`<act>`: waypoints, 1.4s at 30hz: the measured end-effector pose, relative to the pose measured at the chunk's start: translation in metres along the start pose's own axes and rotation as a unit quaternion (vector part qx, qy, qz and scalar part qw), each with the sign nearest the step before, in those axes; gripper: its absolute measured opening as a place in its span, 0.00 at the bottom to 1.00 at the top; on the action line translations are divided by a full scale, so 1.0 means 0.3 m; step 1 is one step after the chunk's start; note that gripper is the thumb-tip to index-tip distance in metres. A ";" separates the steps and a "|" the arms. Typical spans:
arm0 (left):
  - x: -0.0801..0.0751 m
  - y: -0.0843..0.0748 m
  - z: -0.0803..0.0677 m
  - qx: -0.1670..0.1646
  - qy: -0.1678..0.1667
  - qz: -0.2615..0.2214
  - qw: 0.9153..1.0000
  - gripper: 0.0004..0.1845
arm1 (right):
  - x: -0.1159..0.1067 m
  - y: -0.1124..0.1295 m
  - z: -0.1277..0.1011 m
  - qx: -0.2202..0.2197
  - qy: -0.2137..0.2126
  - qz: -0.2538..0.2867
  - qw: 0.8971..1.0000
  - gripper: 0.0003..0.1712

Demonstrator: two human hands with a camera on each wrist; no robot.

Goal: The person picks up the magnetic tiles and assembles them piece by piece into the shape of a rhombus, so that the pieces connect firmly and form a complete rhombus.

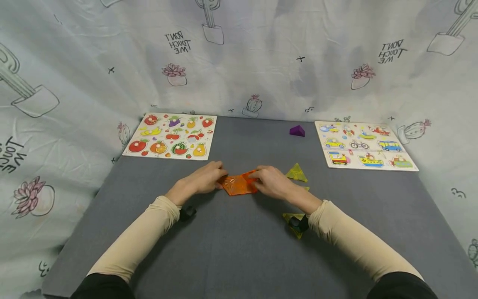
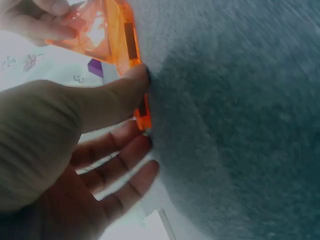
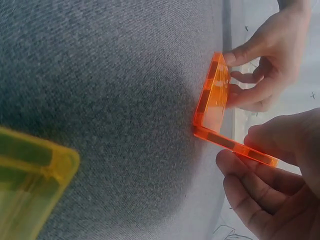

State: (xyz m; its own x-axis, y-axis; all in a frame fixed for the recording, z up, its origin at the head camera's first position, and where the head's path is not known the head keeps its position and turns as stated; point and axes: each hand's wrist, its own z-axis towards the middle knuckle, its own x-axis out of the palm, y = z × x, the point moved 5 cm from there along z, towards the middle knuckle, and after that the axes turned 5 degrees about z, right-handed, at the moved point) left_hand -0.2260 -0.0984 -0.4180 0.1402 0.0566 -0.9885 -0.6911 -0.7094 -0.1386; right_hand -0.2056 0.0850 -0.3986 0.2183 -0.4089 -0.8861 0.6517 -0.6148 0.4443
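Note:
Two translucent orange magnetic tiles meet along one edge at an angle, on or just above the grey table. My left hand (image 1: 204,177) pinches the outer edge of the left orange tile (image 2: 129,42) between thumb and fingers, its other fingers spread in the left wrist view. On the other side my right hand (image 1: 274,181) pinches the right orange tile (image 3: 235,146), tilted up from its neighbour, between thumb and fingertips. Close by the right hand lies a yellow triangular tile (image 1: 296,172). Under the right wrist another yellow triangular tile (image 1: 293,224) is partly covered.
A purple wedge-shaped block (image 1: 297,131) stands near the table's back edge. To the left lies a fruit puzzle board (image 1: 171,136), and to the right a vehicle puzzle board (image 1: 364,145). Patterned white cloth (image 1: 239,58) hangs behind the grey table (image 1: 231,249).

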 end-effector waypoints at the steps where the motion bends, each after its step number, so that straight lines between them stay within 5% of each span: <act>1: -0.001 0.001 -0.001 -0.003 -0.006 0.005 1.000 0.14 | 0.000 0.002 0.001 0.000 0.000 0.000 1.000 0.13; 6: -0.005 0.008 -0.003 -0.003 -0.018 -0.015 1.000 0.09 | 0.000 0.014 0.002 -0.005 0.007 -0.014 1.000 0.13; 10: -0.015 0.022 0.001 -0.010 -0.007 -0.079 0.997 0.10 | 0.001 0.020 -0.001 -0.008 0.006 -0.022 1.000 0.13; 18: -0.038 0.043 0.026 -0.052 -0.005 -0.227 0.972 0.10 | 0.005 0.023 -0.005 -0.017 0.008 -0.023 1.000 0.14; 30: -0.052 -0.067 0.062 -0.029 -0.015 -0.226 0.974 0.10 | 0.019 0.055 -0.012 -0.046 0.015 -0.025 0.999 0.13; 42: -0.049 -0.064 0.062 -0.034 -0.042 -0.200 0.978 0.09 | 0.025 0.071 -0.005 -0.063 0.015 -0.027 0.998 0.14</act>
State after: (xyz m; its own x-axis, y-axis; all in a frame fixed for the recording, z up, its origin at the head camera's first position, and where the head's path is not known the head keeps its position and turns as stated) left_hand -0.2281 -0.0725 -0.4021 0.3292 0.3939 -0.8582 -0.5439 -0.6638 -0.5134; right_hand -0.1889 0.0698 -0.3960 0.2007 -0.3560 -0.9127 0.7492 -0.5445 0.3772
